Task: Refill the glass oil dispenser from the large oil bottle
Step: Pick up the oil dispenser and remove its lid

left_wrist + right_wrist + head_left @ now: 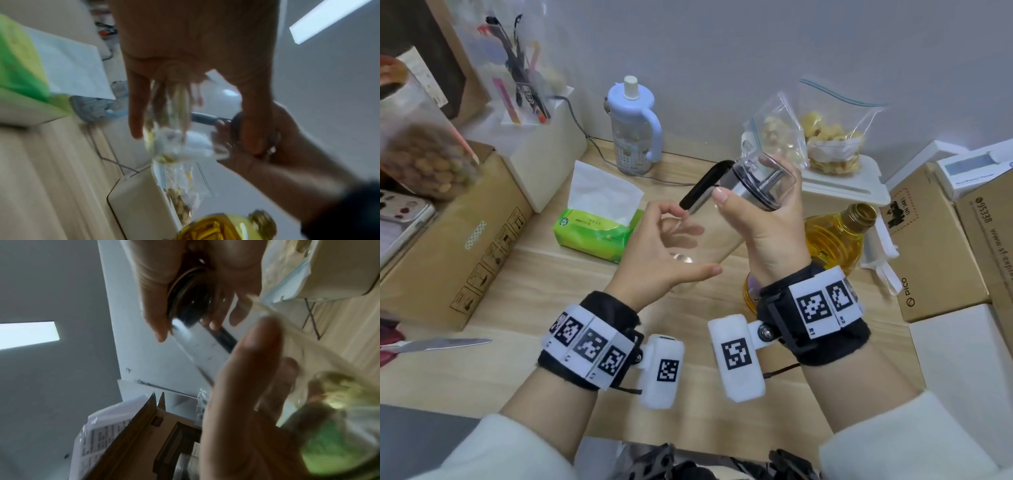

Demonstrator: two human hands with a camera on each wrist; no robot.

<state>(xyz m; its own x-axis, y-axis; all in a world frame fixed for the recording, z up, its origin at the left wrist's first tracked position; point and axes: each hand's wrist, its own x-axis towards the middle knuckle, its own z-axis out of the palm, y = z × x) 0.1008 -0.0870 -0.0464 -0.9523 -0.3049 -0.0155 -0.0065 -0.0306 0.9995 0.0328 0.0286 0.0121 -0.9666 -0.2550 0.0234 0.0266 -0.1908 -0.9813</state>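
I hold the glass oil dispenser (705,240) tilted in the air over the wooden table (534,291). My left hand (698,241) curls round its clear body, thumb under the base. My right hand (753,202) grips the steel neck below the clear cap (767,181); the black handle (705,185) sticks out to the left. The right wrist view shows the right hand (185,318) wrapped round the lid (191,296). The left wrist view shows the left hand (193,133) against the glass (174,129). The large oil bottle (839,236) stands uncapped behind my right wrist.
A green tissue pack (599,233) lies left of my hands, with a blue-lidded bottle (635,126) and a cable behind it. Zip bags of snacks (832,137) sit on a white container (842,185). Cardboard boxes (935,253) flank both sides. A knife (434,344) lies front left.
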